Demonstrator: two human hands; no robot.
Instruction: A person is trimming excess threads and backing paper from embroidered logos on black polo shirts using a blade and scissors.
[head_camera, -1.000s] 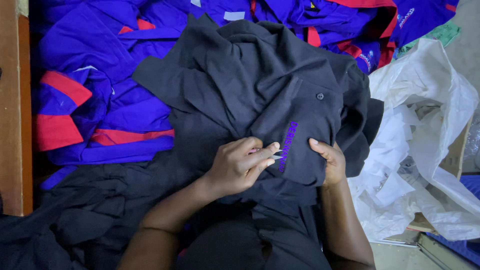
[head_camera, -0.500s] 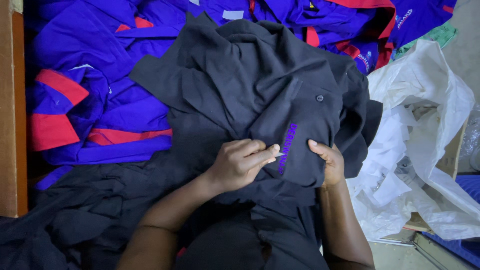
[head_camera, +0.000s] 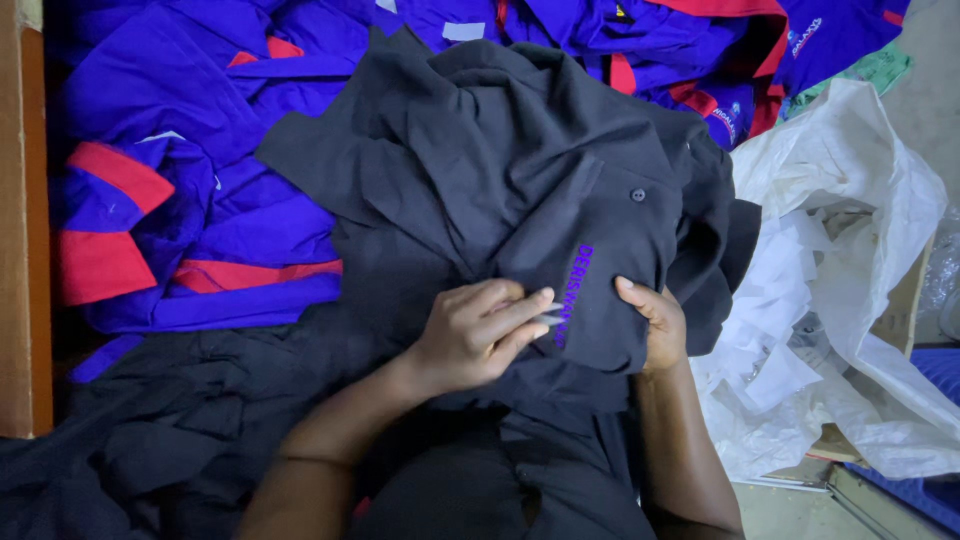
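Black shirt (head_camera: 520, 190) with purple embroidery lies bunched between both hands, the left hand (head_camera: 475, 335) curled, its fingertips pinching a small pale tool against the stitching, the right hand (head_camera: 655, 325) gripping the fabric edge just beside it, blue-and-red garments (head_camera: 180, 230) beyond the left.

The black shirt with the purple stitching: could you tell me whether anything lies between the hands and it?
Nothing visible does. The left hand rests on the black shirt, pressing a small metal tool to the purple stitching. The right hand grips the fabric directly.
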